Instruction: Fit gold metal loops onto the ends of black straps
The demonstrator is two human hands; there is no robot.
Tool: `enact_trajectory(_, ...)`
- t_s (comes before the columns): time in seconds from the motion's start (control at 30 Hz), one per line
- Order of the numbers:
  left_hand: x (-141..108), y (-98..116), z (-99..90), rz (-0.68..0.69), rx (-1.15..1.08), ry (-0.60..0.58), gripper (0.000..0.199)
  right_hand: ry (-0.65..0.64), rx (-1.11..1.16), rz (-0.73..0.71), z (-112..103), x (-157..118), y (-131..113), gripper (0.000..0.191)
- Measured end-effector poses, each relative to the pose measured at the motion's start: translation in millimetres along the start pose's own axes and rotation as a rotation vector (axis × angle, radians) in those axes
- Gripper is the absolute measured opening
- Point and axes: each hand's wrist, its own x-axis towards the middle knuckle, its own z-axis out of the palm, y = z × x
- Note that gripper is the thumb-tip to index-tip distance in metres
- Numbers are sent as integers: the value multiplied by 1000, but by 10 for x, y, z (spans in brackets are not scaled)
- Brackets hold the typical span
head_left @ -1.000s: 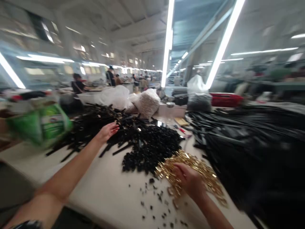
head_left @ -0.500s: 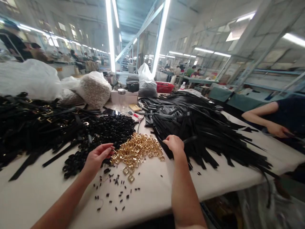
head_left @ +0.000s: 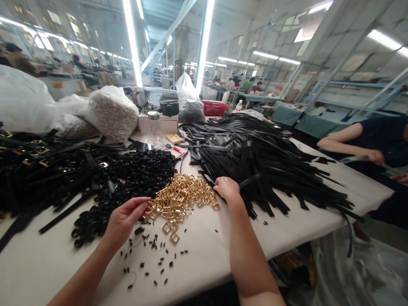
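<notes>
At the left edge of a heap of gold square buckles [head_left: 183,195], my left hand [head_left: 124,219] is closed in a pinch. What sits between its fingertips is hidden against the gold pieces. My right hand [head_left: 228,189] is closed on the end of a black strap [head_left: 207,178], at the near left side of a large pile of black straps [head_left: 248,157]. Behind and left of my left hand lies a mound of small black loops [head_left: 137,174]. Small black bits [head_left: 154,244] are scattered on the pale table [head_left: 191,263] between my forearms.
Finished-looking straps with gold buckles [head_left: 35,159] fill the left side. Behind stand stuffed plastic bags [head_left: 111,110], a clear jar [head_left: 155,123], a red basket [head_left: 215,108] and a phone [head_left: 142,145]. Another person [head_left: 369,144] works at the table's right end.
The view has shifted slightly, so the background sits further left and higher. Both hands stay near the same piles, with the right hand's fingers still closed at the straps.
</notes>
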Motion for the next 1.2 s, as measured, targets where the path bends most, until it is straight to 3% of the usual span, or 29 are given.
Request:
enact_trajectory(0.1,4,-9,6,3,-4,-13,36,94,49,-32,-71,-35,-34,26)
enact_trajectory(0.2,-13,47,69,-37,-38,-50,40,148,286,-271,-58,-131,-245,30)
enact_trajectory(0.3,-50,102,170,-104,-97,-140,53,85,601,-574,79,-317,-600,21)
enact_trajectory(0.47,-90,84,267,-183,-198,-226,59,-98,718,-820,307,-642,-1050,16)
enact_trajectory(0.6,-67,88,236,-224,-247,-155,61,-129,739,-819,305,-691,-1081,15)
enact_trajectory(0.7,-37,110,196,-258,-311,-73,68,-63,758,-800,277,-667,-1049,17)
enact_trajectory(0.93,-34,97,168,-307,-388,-58,70,30,642,-806,334,-673,-1083,11)
enact_trajectory(1.07,-56,83,166,-277,-336,-104,54,79,605,-809,319,-700,-1096,5)
enact_trajectory(1.2,-93,103,168,-108,-117,-182,26,105,586,-840,314,-720,-1093,6)
